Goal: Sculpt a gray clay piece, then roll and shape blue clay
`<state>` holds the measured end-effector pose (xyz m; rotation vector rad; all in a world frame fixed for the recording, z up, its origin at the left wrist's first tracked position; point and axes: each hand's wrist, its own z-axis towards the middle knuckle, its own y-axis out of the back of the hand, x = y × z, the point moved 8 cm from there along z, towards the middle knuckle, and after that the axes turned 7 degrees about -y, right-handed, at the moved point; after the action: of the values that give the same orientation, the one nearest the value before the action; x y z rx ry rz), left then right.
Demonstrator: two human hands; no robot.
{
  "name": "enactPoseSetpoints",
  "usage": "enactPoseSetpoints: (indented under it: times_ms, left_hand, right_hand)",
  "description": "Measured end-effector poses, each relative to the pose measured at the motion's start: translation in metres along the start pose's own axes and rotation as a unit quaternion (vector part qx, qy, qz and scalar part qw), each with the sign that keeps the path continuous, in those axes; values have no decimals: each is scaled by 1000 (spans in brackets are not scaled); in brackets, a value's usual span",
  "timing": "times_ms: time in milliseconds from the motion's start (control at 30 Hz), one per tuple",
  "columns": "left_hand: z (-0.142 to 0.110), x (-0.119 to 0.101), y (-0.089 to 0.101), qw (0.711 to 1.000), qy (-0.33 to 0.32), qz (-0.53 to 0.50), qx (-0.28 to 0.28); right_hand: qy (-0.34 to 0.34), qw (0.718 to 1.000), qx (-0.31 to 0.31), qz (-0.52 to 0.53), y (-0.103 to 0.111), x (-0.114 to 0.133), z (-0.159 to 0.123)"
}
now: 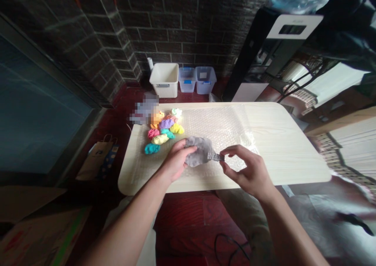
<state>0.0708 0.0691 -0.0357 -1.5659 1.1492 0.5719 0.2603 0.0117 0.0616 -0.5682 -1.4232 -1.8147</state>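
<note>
My left hand (175, 160) grips the left edge of a soft grey piece (199, 152), its thumb lying over the top. The piece is broad and flattish, and whether it is cloth or clay I cannot tell. At its right side it narrows into a bumpy, ribbed strip (214, 156). My right hand (245, 166) pinches the dark end of that strip between thumb and fingertips. Both hands hold the piece just above the bubble wrap (226, 127). Beyond my left hand lie several crumpled soft bundles, among them a teal one (152, 148), a purple one (166, 123) and a yellow one (177, 129).
The bubble wrap covers part of a pale wooden table (282, 140). A white bin (165, 80) and two clear boxes (205, 80) stand on the floor by the brick wall. A water dispenser (249, 50) rises behind the table. Paper bags (95, 158) sit at left.
</note>
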Motion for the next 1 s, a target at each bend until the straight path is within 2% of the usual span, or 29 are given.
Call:
enactPoseSetpoints:
  times_ms: [133, 267, 500, 633, 733, 800, 867, 933, 1000]
  left_hand:
    - [-8, 7, -12, 999, 28, -5, 34]
    - [-12, 10, -20, 996, 44, -23, 74]
    - [-16, 4, -32, 992, 31, -3, 126]
    - [-15, 1, -32, 992, 18, -8, 121]
    - [-14, 1, -29, 993, 16, -7, 115]
    - [-14, 0, -27, 994, 16, -6, 110]
    - [-14, -2, -26, 994, 11, -2, 108]
    - [-15, -4, -27, 994, 2, 5, 108]
    - [-15, -6, -27, 994, -5, 12, 111]
  right_hand:
    - [53, 998, 17, -29, -12, 12, 3]
    - [66, 997, 22, -37, -15, 14, 3]
    - [70, 997, 27, -31, -14, 15, 4]
    - [43, 999, 26, -8, -13, 9, 3]
    - [-51, 995, 8, 84, -10, -12, 3]
    - [-159, 967, -5, 199, -12, -35, 1]
    - [-258, 918, 21, 302, -26, -52, -3]
    - [-309, 876, 64, 364, -42, -57, -6]
    - [-328, 849, 88, 406, -53, -54, -6]
